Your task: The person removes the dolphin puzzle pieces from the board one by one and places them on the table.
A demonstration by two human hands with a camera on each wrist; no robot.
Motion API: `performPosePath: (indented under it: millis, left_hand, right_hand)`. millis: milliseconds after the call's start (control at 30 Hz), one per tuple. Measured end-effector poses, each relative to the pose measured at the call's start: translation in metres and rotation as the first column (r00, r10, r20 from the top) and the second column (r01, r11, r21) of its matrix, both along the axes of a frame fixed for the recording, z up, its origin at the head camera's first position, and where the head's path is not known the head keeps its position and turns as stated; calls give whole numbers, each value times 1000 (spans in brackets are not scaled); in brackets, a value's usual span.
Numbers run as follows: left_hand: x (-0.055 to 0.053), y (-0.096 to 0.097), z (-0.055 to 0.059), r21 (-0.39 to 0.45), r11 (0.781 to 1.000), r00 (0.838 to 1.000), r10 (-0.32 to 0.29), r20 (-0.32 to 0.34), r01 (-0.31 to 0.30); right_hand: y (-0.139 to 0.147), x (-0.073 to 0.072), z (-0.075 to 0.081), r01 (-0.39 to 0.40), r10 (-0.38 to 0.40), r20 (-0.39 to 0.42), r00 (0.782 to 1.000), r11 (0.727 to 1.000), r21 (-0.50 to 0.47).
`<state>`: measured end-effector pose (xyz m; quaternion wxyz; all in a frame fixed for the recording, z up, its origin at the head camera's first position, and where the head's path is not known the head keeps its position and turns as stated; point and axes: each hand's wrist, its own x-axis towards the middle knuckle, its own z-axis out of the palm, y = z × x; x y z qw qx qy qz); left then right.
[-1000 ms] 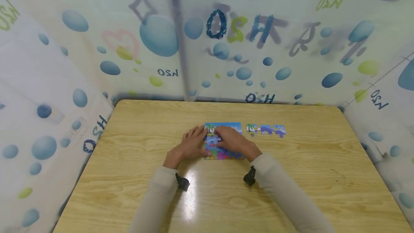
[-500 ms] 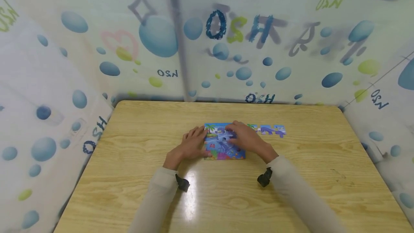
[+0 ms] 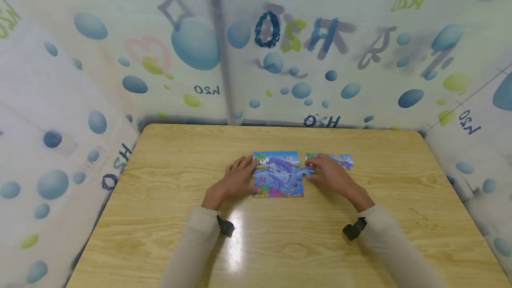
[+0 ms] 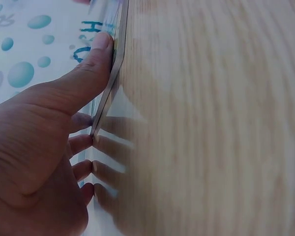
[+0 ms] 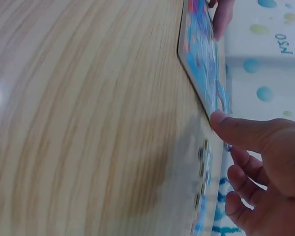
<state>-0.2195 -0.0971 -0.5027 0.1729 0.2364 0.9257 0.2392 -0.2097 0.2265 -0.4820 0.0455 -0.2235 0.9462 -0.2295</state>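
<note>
In the head view, a jigsaw puzzle (image 3: 276,181) with a dolphin picture lies flat on the table. My left hand (image 3: 240,177) rests against its left side, thumb at the near corner and fingers along the edge. In the left wrist view the thumb (image 4: 96,61) touches the puzzle's rim. At the right side, my right hand (image 3: 330,174) pinches a blue puzzle piece (image 3: 307,171) between thumb and fingers. In the right wrist view that piece (image 5: 223,96) stands slightly raised at the puzzle's edge, partly hidden by the thumb.
Loose puzzle pieces (image 3: 346,161) lie in a row right of the puzzle, partly covered by the right hand. A wooden table (image 3: 280,243) bears everything. Patterned sheets (image 3: 256,57) hang behind it and at both sides.
My right hand has moved rightward across the puzzle, from its left part to past its right edge, with the piece in its fingers. The left hand has stayed in place.
</note>
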Motion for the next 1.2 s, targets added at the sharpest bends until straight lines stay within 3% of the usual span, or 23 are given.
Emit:
performPosePath:
  millis: [300, 600, 1200]
  left_hand:
    - [1, 0, -1, -13, 1000, 1000, 2, -12, -2]
    - [1, -1, -2, -6, 1000, 1000, 2, -3, -2]
    - [0, -1, -3, 1, 1000, 1000, 0, 4, 0]
  right_hand:
    - [21, 2, -4, 6, -6, -5, 1000, 999, 39]
    - [29, -3, -9, 26, -24, 101, 995, 999, -24]
    - [31, -9, -5, 52, -38, 216, 976, 997, -60]
